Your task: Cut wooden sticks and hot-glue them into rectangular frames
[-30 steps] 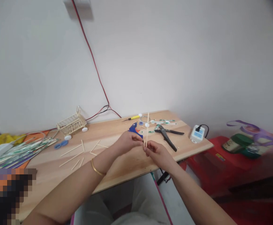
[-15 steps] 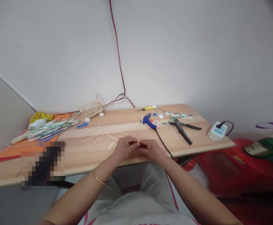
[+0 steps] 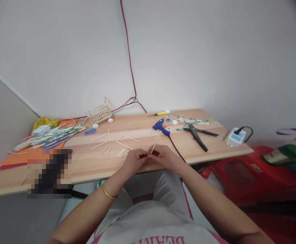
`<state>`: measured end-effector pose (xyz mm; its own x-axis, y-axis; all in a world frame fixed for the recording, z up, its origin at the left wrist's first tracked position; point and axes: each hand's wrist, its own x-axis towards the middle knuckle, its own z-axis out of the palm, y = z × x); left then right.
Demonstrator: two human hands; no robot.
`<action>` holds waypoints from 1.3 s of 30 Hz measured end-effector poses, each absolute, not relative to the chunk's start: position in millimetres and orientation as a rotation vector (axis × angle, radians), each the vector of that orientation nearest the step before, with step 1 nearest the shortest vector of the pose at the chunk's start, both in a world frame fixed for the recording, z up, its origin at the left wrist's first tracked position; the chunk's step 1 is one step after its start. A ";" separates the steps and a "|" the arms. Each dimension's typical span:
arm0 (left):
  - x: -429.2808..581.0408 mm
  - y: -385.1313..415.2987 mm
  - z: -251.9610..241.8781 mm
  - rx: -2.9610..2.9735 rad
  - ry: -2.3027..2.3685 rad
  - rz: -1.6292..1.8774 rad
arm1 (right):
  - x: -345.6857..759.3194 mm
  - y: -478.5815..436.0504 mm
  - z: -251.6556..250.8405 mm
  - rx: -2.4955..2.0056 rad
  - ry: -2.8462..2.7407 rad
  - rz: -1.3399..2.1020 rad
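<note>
Partly hidden at its base, a stick (image 3: 157, 140) points to one o'clock, pinched in the right hand (image 3: 165, 158); the curled left hand's (image 3: 134, 160) grip is unclear.

Big pink letters (image 3: 160, 240) sit upside down on the person's grey shirt (image 3: 150, 218). They look like "BEAR", and the picture's edge cuts them off. The yellow sticker (image 3: 257, 168) on the red thing (image 3: 235, 173) and the white plug box's (image 3: 229, 141) blue label (image 3: 236, 137) are too small to read.
</note>
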<state>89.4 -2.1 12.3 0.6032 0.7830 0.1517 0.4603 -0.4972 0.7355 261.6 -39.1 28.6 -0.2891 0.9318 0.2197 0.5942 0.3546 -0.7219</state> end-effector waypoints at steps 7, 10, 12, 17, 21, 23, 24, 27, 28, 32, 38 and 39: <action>86.6 -2.3 11.8 2.237 1.038 0.594 | 258.2 -38.4 28.2 -1.350 -2.079 0.660; 86.2 -7.1 10.2 2.236 1.047 0.596 | 254.3 -39.4 31.0 -1.365 -2.148 0.620; 85.7 -9.2 8.3 2.250 1.072 0.612 | 252.2 -40.1 32.5 -1.382 -2.181 0.602; 84.1 -6.4 4.0 2.356 1.152 0.623 | 250.8 -40.9 32.1 -1.417 -2.211 0.613; 83.5 -5.4 0.6 2.392 1.138 0.619 | 251.3 -41.3 27.5 -1.433 -2.224 0.634; 83.8 -6.8 -0.3 2.436 1.128 0.608 | 251.5 -41.6 25.1 -1.429 -2.228 0.632; 84.0 -7.7 -0.4 2.456 1.125 0.598 | 251.5 -41.8 24.1 -1.428 -2.229 0.627; 84.7 -9.9 0.8 2.483 1.141 0.577 | 251.1 -42.1 22.3 -1.427 -2.229 0.609; 84.9 -10.2 1.4 2.486 1.152 0.571 | 251.0 -42.0 21.8 -1.427 -2.230 0.606; 85.6 -9.4 3.2 2.483 1.195 0.541 | 251.0 -41.1 20.6 -1.420 -2.229 0.608; 87.9 -11.8 2.9 2.465 1.213 0.506 | 250.4 -42.5 19.5 -1.425 -2.273 0.585; 88.4 -12.5 2.9 2.467 1.224 0.509 | 249.7 -43.0 18.9 -1.431 -2.275 0.570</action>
<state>88.4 -12.5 2.9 0.5646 0.8088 0.1647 0.6872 -0.5711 0.4490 249.7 -43.0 18.9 -0.4017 0.9091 0.1102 0.7496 0.3956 -0.5307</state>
